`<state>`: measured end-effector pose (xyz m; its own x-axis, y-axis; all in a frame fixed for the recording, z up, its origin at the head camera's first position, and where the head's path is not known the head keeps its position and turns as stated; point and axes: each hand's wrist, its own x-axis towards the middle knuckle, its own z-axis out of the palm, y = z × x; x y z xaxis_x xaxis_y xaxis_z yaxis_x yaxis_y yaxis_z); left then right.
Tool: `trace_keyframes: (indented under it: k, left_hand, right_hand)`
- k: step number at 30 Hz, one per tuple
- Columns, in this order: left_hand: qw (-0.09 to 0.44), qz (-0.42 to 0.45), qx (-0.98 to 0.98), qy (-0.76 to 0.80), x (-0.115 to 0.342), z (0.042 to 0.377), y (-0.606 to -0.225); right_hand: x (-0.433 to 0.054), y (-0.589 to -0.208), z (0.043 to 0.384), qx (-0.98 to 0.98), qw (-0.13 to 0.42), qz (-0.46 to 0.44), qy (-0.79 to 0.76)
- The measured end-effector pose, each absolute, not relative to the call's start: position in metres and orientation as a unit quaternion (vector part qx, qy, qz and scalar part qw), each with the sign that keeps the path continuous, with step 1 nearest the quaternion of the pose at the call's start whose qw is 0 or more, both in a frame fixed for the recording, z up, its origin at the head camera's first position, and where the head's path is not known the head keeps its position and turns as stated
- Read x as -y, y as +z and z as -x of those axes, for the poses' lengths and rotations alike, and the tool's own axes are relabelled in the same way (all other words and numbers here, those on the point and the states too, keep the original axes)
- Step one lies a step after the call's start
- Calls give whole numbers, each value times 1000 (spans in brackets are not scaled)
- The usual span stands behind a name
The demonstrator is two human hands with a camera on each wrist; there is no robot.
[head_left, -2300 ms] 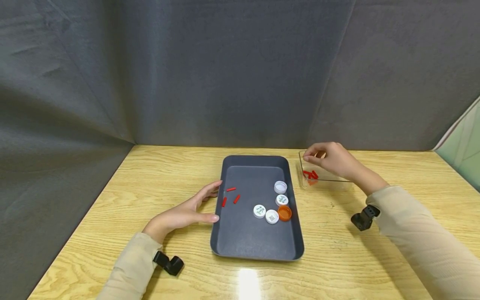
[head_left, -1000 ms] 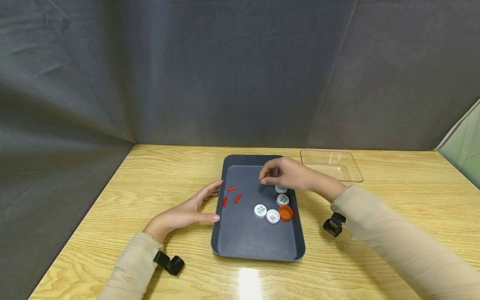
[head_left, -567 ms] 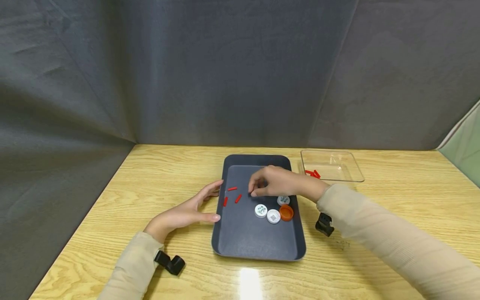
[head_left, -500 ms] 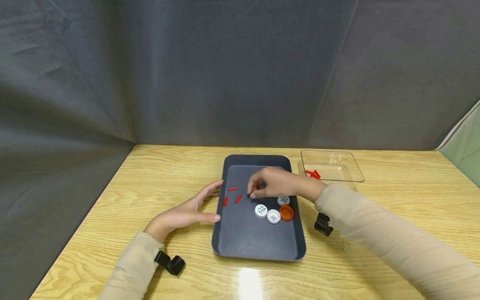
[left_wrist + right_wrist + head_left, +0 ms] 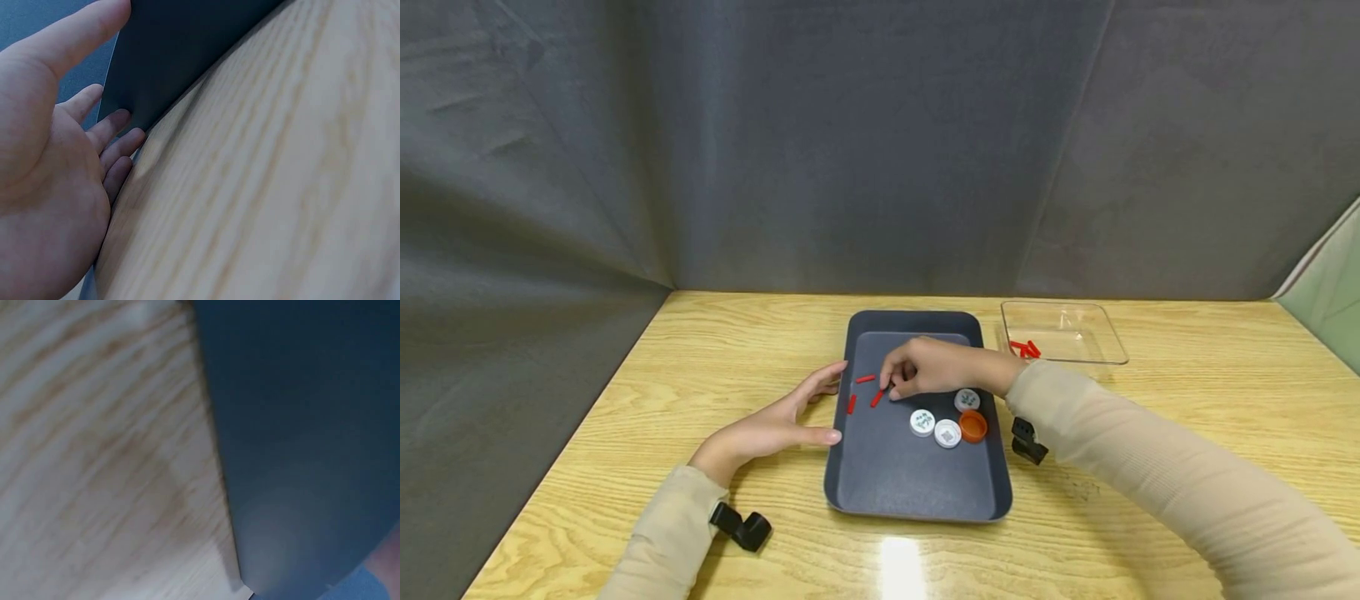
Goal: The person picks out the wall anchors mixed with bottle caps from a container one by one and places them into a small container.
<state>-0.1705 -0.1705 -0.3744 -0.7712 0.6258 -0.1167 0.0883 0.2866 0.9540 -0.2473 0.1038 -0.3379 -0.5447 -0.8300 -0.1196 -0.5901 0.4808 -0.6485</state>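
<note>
In the head view my right hand (image 5: pixel 928 365) is over the dark grey tray (image 5: pixel 917 492), index finger and thumb curved and slightly apart. Their tips are right at the upper end of a slanted red stick (image 5: pixel 876 399). Two more, an upper red stick (image 5: pixel 866 378) and a lower red stick (image 5: pixel 852 404), lie to its left. My left hand (image 5: pixel 767 429) has its fingers extended and thumb spread against the tray's left side; the left wrist view shows fingertips of this hand (image 5: pixel 44 162) along the tray wall (image 5: pixel 181 44). The right wrist view mostly shows tray wall (image 5: pixel 306 437).
Inside the tray are a leaf-printed white cap (image 5: pixel 922 422), a white cap with a square code (image 5: pixel 947 432), an orange cap (image 5: pixel 973 426) and another leaf-printed cap (image 5: pixel 967 400). A clear box (image 5: pixel 1078 337) holding several red sticks stands right. A grey cloth (image 5: pixel 880 150) hangs behind.
My right hand has moved from above the clear box left into the tray, reaching the slanted red stick and covering the topmost white cap. The left hand and the three sticks have stayed put.
</note>
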Motion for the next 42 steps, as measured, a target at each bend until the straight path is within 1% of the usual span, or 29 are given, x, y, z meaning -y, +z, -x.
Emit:
trace_keyframes:
  k: [5,13,28,42]
  left_hand:
    - [245,-235,-762,551,170,170,-374]
    - [247,-235,-761,552,170,170,-375]
    - [240,-241,-761,552,170,170,-375]
    - [239,-237,-763,552,170,170,-374]
  right_hand:
    - [-100,-340,249,-832,235,418,-279]
    - [-97,-340,249,-831,243,419,-275]
    - [-93,-343,247,-853,220,406,-242]
    - [-92,-342,247,-855,223,397,-248]
